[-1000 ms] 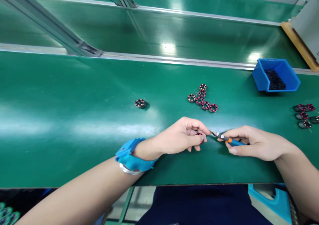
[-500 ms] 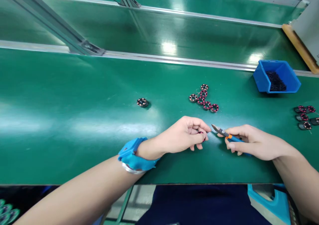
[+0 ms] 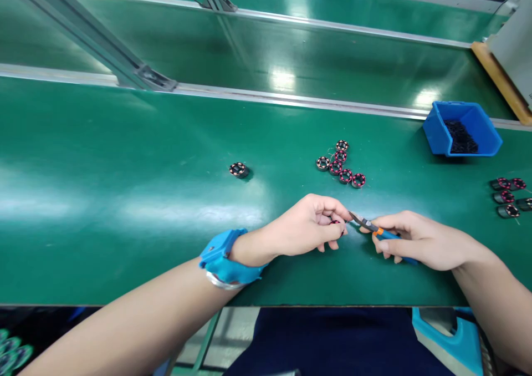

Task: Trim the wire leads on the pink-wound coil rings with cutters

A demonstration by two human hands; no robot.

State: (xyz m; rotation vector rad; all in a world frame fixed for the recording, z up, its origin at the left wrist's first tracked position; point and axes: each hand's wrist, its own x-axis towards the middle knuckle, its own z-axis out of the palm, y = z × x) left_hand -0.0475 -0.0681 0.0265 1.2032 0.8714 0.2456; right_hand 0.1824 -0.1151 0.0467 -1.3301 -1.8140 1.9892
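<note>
My left hand (image 3: 307, 224) rests on the green bench (image 3: 124, 198), fingers curled round a small round wound coil (image 3: 336, 224) with pink windings. My right hand (image 3: 415, 238) grips small blue-handled cutters (image 3: 371, 227), whose metal tips point left and touch the coil at my left fingertips. A blue wrist strap (image 3: 222, 257) sits on my left wrist.
Several similar coils (image 3: 341, 165) lie in a cluster just beyond my hands. A single coil (image 3: 239, 169) lies to the left. More coils (image 3: 509, 196) sit at the right edge. A blue bin (image 3: 461, 129) holds black parts. A metal rail (image 3: 249, 96) runs behind.
The cutters' tips drew back slightly to the right half a second ago and have come back to the coil. My left hand has barely moved.
</note>
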